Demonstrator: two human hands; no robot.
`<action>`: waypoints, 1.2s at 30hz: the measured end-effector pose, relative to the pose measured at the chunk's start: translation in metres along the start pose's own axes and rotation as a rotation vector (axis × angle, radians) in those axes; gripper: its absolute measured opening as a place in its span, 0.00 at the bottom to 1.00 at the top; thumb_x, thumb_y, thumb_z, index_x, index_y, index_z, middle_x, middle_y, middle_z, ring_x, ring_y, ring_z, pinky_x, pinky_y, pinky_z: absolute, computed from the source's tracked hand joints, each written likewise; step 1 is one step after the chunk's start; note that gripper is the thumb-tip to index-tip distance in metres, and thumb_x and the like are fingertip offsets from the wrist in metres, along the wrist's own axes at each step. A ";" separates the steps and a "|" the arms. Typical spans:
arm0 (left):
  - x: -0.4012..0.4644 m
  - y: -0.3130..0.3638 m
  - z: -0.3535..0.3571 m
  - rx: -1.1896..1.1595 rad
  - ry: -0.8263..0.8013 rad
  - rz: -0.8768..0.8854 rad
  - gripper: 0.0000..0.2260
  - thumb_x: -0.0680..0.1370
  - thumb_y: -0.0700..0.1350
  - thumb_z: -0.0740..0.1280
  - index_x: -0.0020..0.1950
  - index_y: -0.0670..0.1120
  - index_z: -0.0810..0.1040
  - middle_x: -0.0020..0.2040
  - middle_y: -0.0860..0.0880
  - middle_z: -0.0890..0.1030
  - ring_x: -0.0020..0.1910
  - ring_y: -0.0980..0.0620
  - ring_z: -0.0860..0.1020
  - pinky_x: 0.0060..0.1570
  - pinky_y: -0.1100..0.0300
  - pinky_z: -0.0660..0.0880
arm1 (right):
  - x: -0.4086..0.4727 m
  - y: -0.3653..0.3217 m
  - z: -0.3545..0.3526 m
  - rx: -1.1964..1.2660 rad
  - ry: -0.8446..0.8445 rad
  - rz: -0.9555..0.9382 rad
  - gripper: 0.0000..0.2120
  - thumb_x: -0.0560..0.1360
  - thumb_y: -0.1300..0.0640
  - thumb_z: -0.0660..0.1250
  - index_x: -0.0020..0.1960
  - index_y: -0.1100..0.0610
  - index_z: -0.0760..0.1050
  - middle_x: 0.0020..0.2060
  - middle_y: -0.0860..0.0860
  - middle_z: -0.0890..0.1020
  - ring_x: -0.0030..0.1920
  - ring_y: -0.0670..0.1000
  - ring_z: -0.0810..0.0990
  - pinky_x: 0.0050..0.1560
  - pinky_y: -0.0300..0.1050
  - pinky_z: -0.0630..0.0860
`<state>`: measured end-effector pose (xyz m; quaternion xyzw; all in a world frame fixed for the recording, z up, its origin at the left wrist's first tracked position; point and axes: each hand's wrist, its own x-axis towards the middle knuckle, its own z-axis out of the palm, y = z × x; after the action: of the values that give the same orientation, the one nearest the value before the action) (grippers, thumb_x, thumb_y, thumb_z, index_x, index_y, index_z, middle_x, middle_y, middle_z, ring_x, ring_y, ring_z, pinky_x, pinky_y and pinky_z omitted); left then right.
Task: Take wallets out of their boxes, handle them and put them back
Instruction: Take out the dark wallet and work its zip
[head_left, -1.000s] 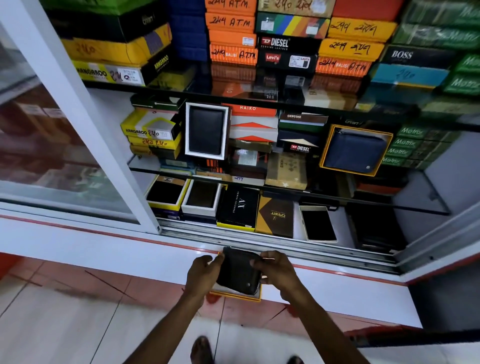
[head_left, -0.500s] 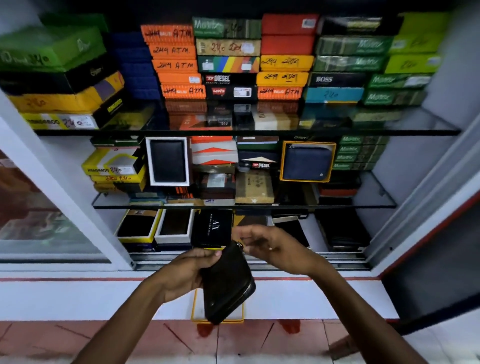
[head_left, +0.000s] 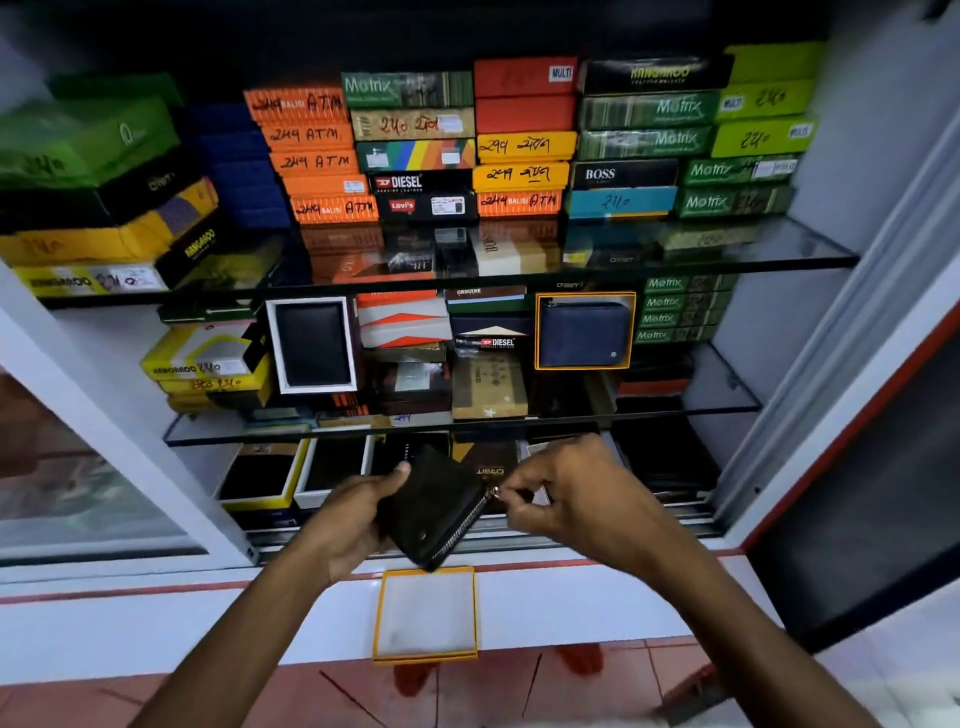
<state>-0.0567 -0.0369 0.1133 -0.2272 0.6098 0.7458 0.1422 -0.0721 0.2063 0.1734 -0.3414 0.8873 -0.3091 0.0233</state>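
Observation:
A black zip-around wallet (head_left: 436, 506) is held tilted in the air in front of the cabinet's bottom shelf. My left hand (head_left: 345, 519) grips its left side, thumb on top. My right hand (head_left: 566, 493) pinches the metal zipper pull (head_left: 494, 491) at the wallet's upper right corner. Below the wallet, an open orange-rimmed box (head_left: 426, 616) with a white inside lies empty on the white ledge (head_left: 156, 623).
The open display cabinet holds glass shelves (head_left: 727, 254) stacked with several coloured wallet boxes. A black wallet in a white box (head_left: 313, 344) and a blue wallet in an orange box (head_left: 584, 332) stand upright on the middle shelf. The sliding glass door (head_left: 78, 467) is at left, red floor tiles below.
The wallet was lifted out of the orange-rimmed box, which now lies empty on the ledge. My right hand moved to the zipper pull. The view tilted up.

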 end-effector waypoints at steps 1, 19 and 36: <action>0.002 -0.001 0.004 -0.028 0.022 -0.005 0.18 0.78 0.49 0.64 0.59 0.35 0.78 0.55 0.36 0.83 0.52 0.41 0.82 0.43 0.52 0.81 | -0.003 -0.002 0.001 -0.026 0.013 0.012 0.06 0.71 0.55 0.67 0.37 0.55 0.79 0.32 0.50 0.83 0.32 0.48 0.78 0.34 0.42 0.76; -0.012 0.010 0.033 -0.235 0.005 -0.161 0.17 0.67 0.42 0.75 0.54 0.38 0.80 0.40 0.41 0.84 0.27 0.50 0.82 0.21 0.63 0.78 | -0.012 0.004 0.003 -0.037 0.299 0.208 0.09 0.80 0.55 0.62 0.49 0.55 0.81 0.40 0.52 0.85 0.41 0.50 0.83 0.44 0.48 0.81; -0.017 0.018 0.094 -0.554 -0.011 0.019 0.05 0.76 0.39 0.69 0.48 0.39 0.77 0.33 0.41 0.85 0.44 0.45 0.82 0.44 0.51 0.80 | -0.021 0.003 0.038 0.047 0.656 0.255 0.04 0.74 0.58 0.70 0.47 0.51 0.83 0.29 0.40 0.73 0.28 0.34 0.69 0.34 0.25 0.64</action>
<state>-0.0666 0.0519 0.1511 -0.2477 0.3839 0.8867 0.0711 -0.0481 0.2013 0.1374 -0.1097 0.8756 -0.4173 -0.2169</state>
